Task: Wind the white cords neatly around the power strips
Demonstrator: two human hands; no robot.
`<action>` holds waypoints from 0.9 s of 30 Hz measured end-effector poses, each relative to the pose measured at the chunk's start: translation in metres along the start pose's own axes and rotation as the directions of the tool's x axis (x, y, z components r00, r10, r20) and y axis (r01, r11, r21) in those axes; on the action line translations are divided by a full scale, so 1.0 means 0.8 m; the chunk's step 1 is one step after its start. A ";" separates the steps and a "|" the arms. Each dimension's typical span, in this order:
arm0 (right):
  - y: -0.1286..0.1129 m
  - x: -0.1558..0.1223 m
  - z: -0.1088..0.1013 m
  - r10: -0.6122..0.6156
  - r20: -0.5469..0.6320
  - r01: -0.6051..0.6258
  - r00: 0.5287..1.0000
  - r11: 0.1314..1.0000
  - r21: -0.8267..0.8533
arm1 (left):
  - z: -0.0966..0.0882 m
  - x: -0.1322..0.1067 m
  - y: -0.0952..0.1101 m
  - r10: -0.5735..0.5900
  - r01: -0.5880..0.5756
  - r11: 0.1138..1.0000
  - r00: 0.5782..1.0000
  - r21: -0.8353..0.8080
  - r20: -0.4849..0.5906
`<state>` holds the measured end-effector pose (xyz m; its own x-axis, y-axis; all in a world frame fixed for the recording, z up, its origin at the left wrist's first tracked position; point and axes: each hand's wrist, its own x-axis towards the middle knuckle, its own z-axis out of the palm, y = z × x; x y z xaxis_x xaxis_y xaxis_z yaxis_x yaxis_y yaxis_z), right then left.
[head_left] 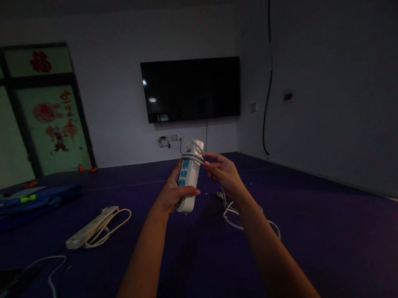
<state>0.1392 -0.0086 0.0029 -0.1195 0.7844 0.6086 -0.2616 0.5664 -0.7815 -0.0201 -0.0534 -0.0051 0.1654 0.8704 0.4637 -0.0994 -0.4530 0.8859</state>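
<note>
My left hand (173, 192) grips a white power strip (190, 177) with blue sockets, held upright in front of me. Its white cord (193, 157) is looped round the strip's upper end. My right hand (223, 172) pinches that cord just right of the strip. The rest of the cord (235, 212) hangs down behind my right wrist and lies in loose curls on the purple floor.
A second white power strip (90, 228) with its cord lies on the purple floor (327, 231) at left. Another white cable (53, 277) and a dark object (4, 283) sit at the lower left. A blue bundle (29, 204) lies further left. A black TV (191, 89) hangs on the far wall.
</note>
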 end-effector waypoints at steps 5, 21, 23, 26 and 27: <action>0.014 0.005 0.000 0.062 0.032 -0.063 0.998 0.997 0.043 | 0.004 -0.003 0.005 0.014 -0.012 0.999 0.998 -0.037 0.057; 0.006 -0.005 -0.004 0.005 0.228 -0.019 0.974 0.998 0.059 | 0.003 -0.008 -0.007 -0.093 0.284 0.883 0.887 -0.374 0.452; 0.005 -0.006 -0.004 0.016 0.217 -0.027 0.976 0.998 0.052 | 0.005 -0.009 -0.007 -0.097 0.311 0.858 0.880 -0.409 0.466; 0.004 -0.006 -0.003 0.049 0.190 -0.055 0.981 0.998 0.023 | 0.008 -0.009 -0.010 -0.120 0.365 0.808 0.870 -0.461 0.479; 0.005 -0.006 -0.003 0.066 0.191 -0.069 0.979 0.998 0.009 | 0.009 -0.009 -0.012 -0.128 0.384 0.793 0.864 -0.474 0.486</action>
<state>0.1413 -0.0095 -0.0032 -0.3172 0.7576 0.5705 -0.2617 0.5083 -0.8205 -0.0136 -0.0563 -0.0167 0.6327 0.7168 0.2930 -0.4800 0.0661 0.8748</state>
